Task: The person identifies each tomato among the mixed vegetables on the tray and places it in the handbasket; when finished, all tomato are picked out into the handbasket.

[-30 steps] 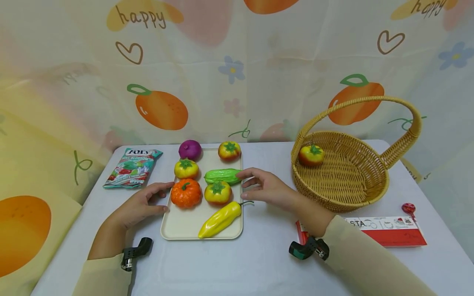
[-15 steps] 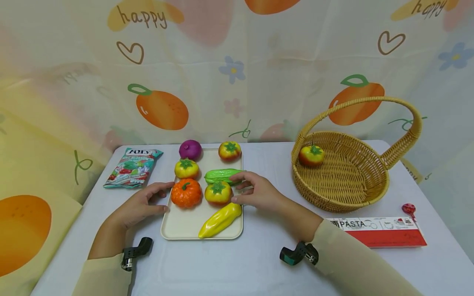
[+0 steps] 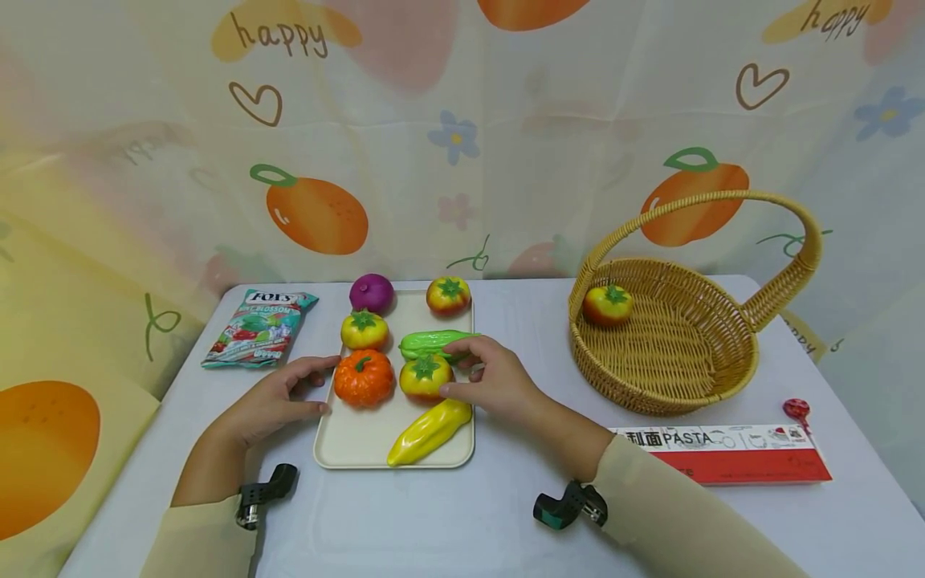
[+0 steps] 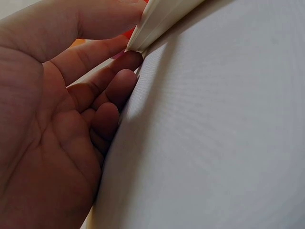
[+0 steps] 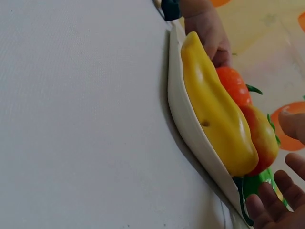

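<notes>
In the head view, my right hand [image 3: 500,379] is at the right side of a cream tray [image 3: 354,449], thumb and fingers apart around the right side of a yellow-red round toy fruit [image 3: 425,379] with a green calyx. Its index finger reaches over a bumpy green toy vegetable [image 3: 426,343]. Contact with the fruit cannot be told. My left hand [image 3: 270,401] rests against the tray's left rim beside an orange toy pumpkin [image 3: 364,378], thumb and index finger spread. The left wrist view shows those fingertips at the tray wall [image 4: 157,21]. A yellow toy pepper [image 3: 429,433] lies at the tray's front.
A purple toy onion [image 3: 372,294] and two more yellow-red fruits sit toward the tray's back. On the right stands a wicker basket [image 3: 672,393] with one such fruit [image 3: 608,306] inside. A pasta box [image 3: 751,466], a lollipop [image 3: 797,409] and a candy bag [image 3: 260,329] lie on the table.
My right hand has moved left from the tray's right edge, over the end of the green vegetable and up to the round fruit. The left hand stays where it was.
</notes>
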